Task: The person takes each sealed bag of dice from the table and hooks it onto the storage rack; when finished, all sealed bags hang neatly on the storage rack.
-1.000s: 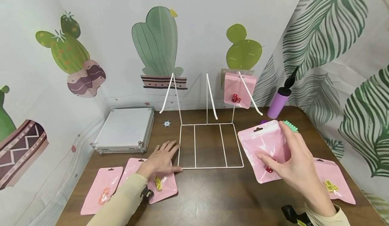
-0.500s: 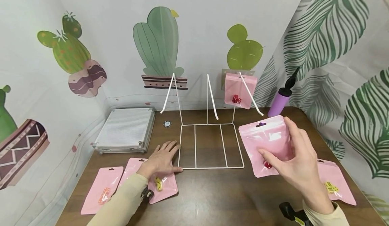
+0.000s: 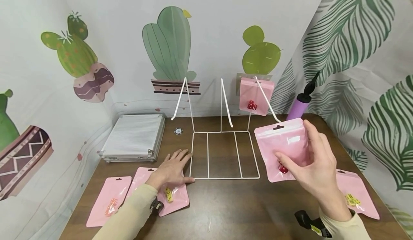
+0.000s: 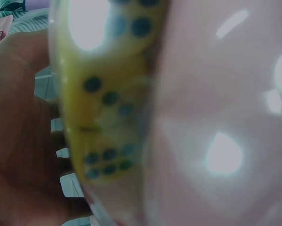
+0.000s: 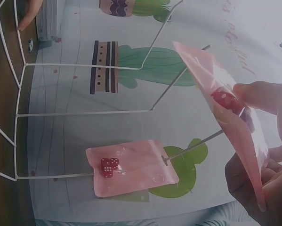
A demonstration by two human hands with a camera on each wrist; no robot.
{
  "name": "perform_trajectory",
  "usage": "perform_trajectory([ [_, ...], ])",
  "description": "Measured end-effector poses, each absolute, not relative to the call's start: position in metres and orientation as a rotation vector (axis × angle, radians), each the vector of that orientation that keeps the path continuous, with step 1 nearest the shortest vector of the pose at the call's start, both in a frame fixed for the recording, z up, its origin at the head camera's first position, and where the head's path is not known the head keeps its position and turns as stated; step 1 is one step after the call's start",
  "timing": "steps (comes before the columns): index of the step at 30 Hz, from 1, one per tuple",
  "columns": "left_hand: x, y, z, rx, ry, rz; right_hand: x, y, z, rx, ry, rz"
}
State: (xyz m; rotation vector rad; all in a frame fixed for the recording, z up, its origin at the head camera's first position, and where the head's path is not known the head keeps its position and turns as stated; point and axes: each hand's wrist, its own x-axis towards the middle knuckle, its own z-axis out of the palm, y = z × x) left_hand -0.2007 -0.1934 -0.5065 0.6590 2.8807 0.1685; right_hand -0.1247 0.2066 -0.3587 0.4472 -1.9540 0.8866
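My right hand (image 3: 317,161) pinches a pink zip bag (image 3: 280,139) of red dice between thumb and fingers, raised in front of the right prong of a white wire rack (image 3: 224,178). The bag's hang hole faces up, just below that prong's tip in the head view. Another pink bag of red dice (image 3: 256,93) hangs on the same prong; the right wrist view shows this hanging bag (image 5: 131,168) too. My left hand (image 3: 174,168) lies with fingers spread at the rack base's left edge, over a pink bag of yellow dice (image 3: 174,200), seen close up in the left wrist view.
Two more pink bags lie on the left, one with orange dice (image 3: 109,201). A bag of yellow dice (image 3: 356,195) lies at far right. A silver case (image 3: 133,136), a poker chip (image 3: 178,131) and a purple pump (image 3: 298,107) stand farther back.
My right hand has lifted the bag of red dice a little up and away, toward the right prong's tip. My left hand has stayed in place.
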Motion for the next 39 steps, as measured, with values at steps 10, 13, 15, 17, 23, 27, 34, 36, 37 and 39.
perform_trajectory([
  [10,-0.201,-0.193,-0.507,0.638,2.875,0.152,-0.133,0.208,-0.358,0.432,-1.945,0.892],
  [13,-0.201,-0.193,-0.507,0.637,2.880,0.154,-0.135,0.208,-0.359,0.417,-1.967,0.900],
  [15,-0.201,-0.193,-0.506,0.635,2.881,0.154,-0.136,0.209,-0.359,0.405,-1.981,0.909],
  [17,-0.200,-0.193,-0.506,0.630,2.878,0.154,-0.137,0.209,-0.360,0.392,-1.996,0.915],
  [23,-0.200,-0.193,-0.505,0.641,2.874,0.166,-0.140,0.210,-0.364,0.374,-2.035,0.925],
  [27,-0.200,-0.194,-0.506,0.654,2.879,0.176,-0.140,0.210,-0.366,0.360,-2.053,0.919],
  [34,-0.201,-0.194,-0.507,0.650,2.872,0.170,-0.141,0.210,-0.369,0.370,-2.064,0.906],
  [36,-0.200,-0.194,-0.507,0.655,2.881,0.168,-0.141,0.209,-0.369,0.369,-2.066,0.902],
  [37,-0.200,-0.194,-0.507,0.657,2.885,0.166,-0.141,0.209,-0.368,0.365,-2.069,0.901],
  [39,-0.200,-0.193,-0.507,0.664,2.893,0.168,-0.143,0.208,-0.368,0.350,-2.085,0.899],
])
